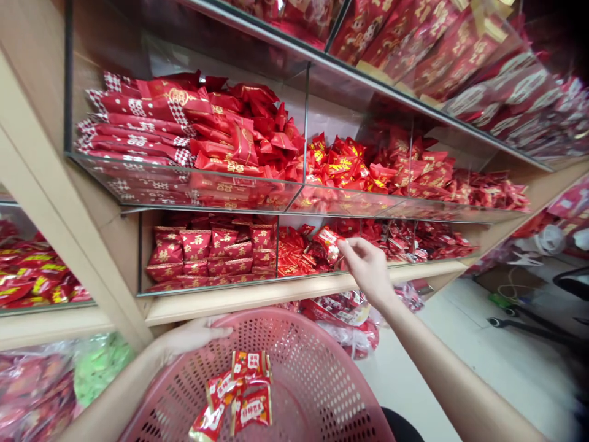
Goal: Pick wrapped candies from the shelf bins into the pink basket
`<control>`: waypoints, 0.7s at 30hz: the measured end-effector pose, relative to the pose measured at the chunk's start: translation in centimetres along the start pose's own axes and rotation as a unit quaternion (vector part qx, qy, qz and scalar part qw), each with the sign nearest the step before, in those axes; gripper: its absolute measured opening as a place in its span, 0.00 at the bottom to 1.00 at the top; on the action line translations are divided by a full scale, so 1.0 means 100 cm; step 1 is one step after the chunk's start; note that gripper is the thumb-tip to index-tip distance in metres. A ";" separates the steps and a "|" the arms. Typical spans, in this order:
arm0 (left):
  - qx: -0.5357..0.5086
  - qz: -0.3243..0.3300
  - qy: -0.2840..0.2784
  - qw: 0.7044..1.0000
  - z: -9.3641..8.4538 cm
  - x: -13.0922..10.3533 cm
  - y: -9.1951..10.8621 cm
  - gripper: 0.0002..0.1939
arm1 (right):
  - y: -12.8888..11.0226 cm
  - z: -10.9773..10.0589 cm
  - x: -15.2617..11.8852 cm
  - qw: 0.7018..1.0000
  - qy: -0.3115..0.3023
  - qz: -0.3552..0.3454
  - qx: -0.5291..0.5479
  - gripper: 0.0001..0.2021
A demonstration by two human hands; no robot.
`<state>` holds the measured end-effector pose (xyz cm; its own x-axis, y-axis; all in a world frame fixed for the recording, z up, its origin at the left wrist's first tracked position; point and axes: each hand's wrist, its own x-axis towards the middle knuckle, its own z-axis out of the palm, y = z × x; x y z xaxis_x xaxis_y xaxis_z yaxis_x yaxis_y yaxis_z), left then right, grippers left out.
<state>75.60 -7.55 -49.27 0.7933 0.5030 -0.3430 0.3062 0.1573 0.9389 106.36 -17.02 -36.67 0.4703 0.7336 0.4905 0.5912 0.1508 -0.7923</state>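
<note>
The right hand (368, 267) reaches into the lower shelf (294, 287), its thumb and forefinger pinched on a small red wrapped sweet (327, 240) at the front of the middle glass bin (304, 252), just above the heap of like packets. The sweet is lifted clear of the pile but not yet out past the shelf's front edge. The left hand (196, 336) is clasped on the far rim of the pink perforated basket (294, 380), holding it level below the shelf edge. A few sweets in the basket (239, 393) already lie near its front, red and gold wrappers touching one another.

By my reading the step in hand is the picking of one more piece from the bin. The next move calls for drawing the right hand back over the shelf's front edge without snagging the glass wall, bringing it above the basket's open middle, and loosening the pinch there while the left hand keeps the rim steady.
</note>
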 end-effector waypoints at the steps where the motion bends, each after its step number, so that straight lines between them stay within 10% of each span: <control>1: -0.001 0.002 -0.003 1.000 0.001 0.001 0.001 0.25 | -0.002 -0.011 -0.013 0.999 -0.013 -0.018 -0.035 0.14; 6: 0.004 0.002 -0.005 1.000 0.003 0.003 0.004 0.26 | -0.002 -0.035 -0.067 0.983 -0.096 -0.073 -0.141 0.11; 11: 0.009 -0.029 -0.003 1.000 0.004 0.002 0.003 0.26 | 0.011 -0.015 -0.093 0.975 -0.196 -0.036 -0.097 0.11; 21: 0.022 -0.090 0.017 0.996 0.005 -0.004 0.006 0.30 | 0.019 0.038 -0.112 0.896 -0.320 0.233 0.200 0.17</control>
<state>75.72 -8.08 -48.54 0.7055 0.4980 -0.5043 0.4660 0.2101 0.8595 99.75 -22.45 -45.08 0.0581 0.9891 -0.1350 0.0844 -0.1396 -0.9866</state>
